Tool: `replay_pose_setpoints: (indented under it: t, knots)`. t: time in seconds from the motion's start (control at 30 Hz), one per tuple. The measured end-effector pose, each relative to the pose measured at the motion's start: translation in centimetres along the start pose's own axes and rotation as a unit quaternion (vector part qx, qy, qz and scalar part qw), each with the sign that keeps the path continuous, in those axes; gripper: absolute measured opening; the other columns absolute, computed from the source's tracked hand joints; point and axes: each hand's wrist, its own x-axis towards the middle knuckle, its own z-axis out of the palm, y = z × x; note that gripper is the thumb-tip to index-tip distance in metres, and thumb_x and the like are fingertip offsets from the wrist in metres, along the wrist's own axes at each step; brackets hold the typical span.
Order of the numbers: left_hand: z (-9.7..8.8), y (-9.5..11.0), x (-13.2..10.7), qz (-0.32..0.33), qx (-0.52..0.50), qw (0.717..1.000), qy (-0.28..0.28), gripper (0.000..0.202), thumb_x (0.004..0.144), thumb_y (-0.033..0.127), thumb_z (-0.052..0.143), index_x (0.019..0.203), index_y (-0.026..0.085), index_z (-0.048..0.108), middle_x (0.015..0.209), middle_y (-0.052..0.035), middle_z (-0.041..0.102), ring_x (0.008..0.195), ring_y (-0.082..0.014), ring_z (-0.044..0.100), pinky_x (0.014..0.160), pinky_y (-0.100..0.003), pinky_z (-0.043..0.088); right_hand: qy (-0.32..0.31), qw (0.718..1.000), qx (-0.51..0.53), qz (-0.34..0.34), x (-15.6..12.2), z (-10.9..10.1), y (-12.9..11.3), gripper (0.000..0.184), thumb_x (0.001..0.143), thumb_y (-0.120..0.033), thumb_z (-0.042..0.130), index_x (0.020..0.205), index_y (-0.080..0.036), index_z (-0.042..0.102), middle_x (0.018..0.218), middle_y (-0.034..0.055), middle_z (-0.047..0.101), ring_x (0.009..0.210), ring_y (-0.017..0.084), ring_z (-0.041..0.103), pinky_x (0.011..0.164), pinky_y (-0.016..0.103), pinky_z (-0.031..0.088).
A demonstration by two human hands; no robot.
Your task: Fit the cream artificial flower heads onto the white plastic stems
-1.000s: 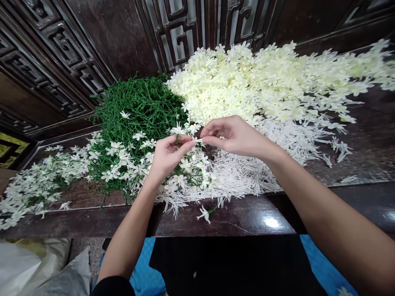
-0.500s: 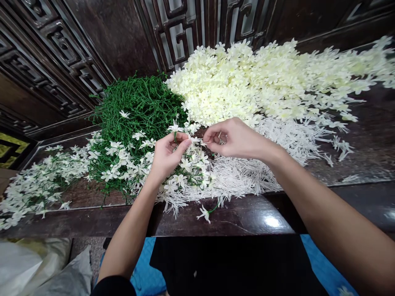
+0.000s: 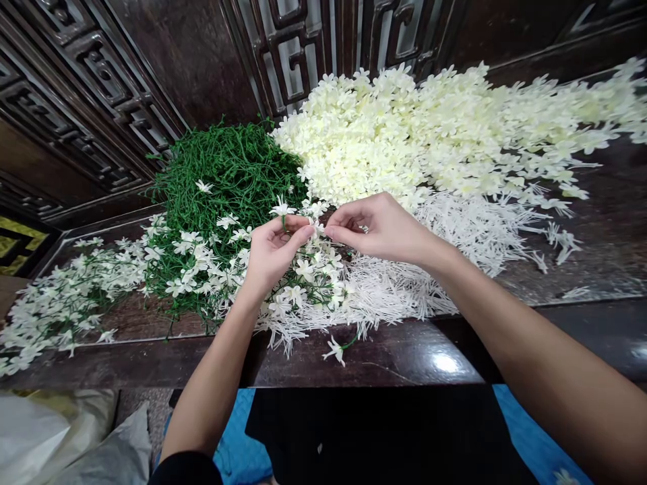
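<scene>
My left hand (image 3: pixel 273 252) is closed in a pinch on a green stem with small white flowers (image 3: pixel 283 210) on it. My right hand (image 3: pixel 381 229) is pinched too, its fingertips meeting the left hand's at the stem, with a small white piece between them. Both hands hover over a heap of white plastic flower centres (image 3: pixel 404 283). Left of them lies a pile of green stems (image 3: pixel 227 175), and behind a big heap of cream petals (image 3: pixel 429 135).
Finished flowered sprigs (image 3: pixel 65 303) spread along the left of the dark wooden table (image 3: pixel 404 357). One loose sprig (image 3: pixel 336 349) lies near the front edge. Carved dark wood panels (image 3: pixel 101 81) stand behind. A pale bag (image 3: pixel 60 438) sits low at left.
My right hand drew back a little from the stem, then returned, and its fingertips now meet the left hand's again. The left hand stayed nearly still.
</scene>
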Motion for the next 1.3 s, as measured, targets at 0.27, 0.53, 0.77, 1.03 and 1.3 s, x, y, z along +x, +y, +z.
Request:
replay_pose_setpoints:
  t: [0.27, 0.53, 0.77, 1.03, 1.3]
  knots:
    - [0.0, 0.2, -0.1, 0.017, -0.009, 0.999, -0.037, 0.019, 0.074, 0.034, 0.08, 0.081, 0.017, 0.078, 0.083, -0.0061, 0.077, 0.071, -0.014, 0.066, 0.067, -0.027, 0.055, -0.013, 1.0, 0.004, -0.008, 0.1, 0.2, 0.0, 0.015, 0.085, -0.027, 0.064, 0.081, -0.017, 0.074, 0.078, 0.0051, 0.073, 0.066, 0.015, 0.062, 0.064, 0.034, 0.05]
    - [-0.1, 0.2, -0.1, 0.029, 0.01, 0.998, -0.045, 0.01, 0.073, 0.025, 0.08, 0.081, 0.019, 0.08, 0.082, -0.0059, 0.078, 0.074, -0.0154, 0.068, 0.068, -0.028, 0.056, 0.001, 1.0, -0.002, 0.01, -0.1, 0.3, -0.2, 0.014, 0.083, -0.027, 0.063, 0.076, -0.019, 0.073, 0.071, 0.0033, 0.07, 0.061, 0.014, 0.058, 0.06, 0.033, 0.048]
    - [0.0, 0.7, -0.2, 0.016, -0.003, 0.999, -0.049, 0.013, 0.074, 0.028, 0.081, 0.084, 0.02, 0.08, 0.086, -0.0063, 0.078, 0.076, -0.0159, 0.07, 0.072, -0.03, 0.058, -0.005, 1.0, 0.018, 0.024, 0.0, 0.5, -0.3, 0.023, 0.087, -0.04, 0.064, 0.085, -0.019, 0.074, 0.083, 0.0066, 0.074, 0.07, 0.016, 0.065, 0.065, 0.037, 0.053]
    - [-0.1, 0.3, -0.2, 0.043, -0.001, 0.999, 0.011, 0.013, 0.074, 0.029, 0.082, 0.08, 0.018, 0.079, 0.082, -0.0056, 0.078, 0.074, -0.0156, 0.071, 0.07, -0.028, 0.059, 0.023, 0.998, 0.048, 0.016, 0.2, 0.2, 0.2, 0.03, 0.085, -0.039, 0.072, 0.101, -0.014, 0.071, 0.095, 0.0095, 0.073, 0.083, 0.018, 0.068, 0.078, 0.039, 0.057]
    - [-0.1, 0.6, -0.1, 0.033, 0.001, 0.999, -0.006, 0.013, 0.072, 0.027, 0.082, 0.08, 0.018, 0.078, 0.083, -0.0058, 0.077, 0.073, -0.0146, 0.069, 0.071, -0.028, 0.057, 0.014, 0.999, 0.052, -0.004, 0.0, 0.4, -0.1, 0.017, 0.087, -0.031, 0.068, 0.087, -0.015, 0.073, 0.077, 0.0061, 0.072, 0.068, 0.016, 0.066, 0.07, 0.038, 0.056]
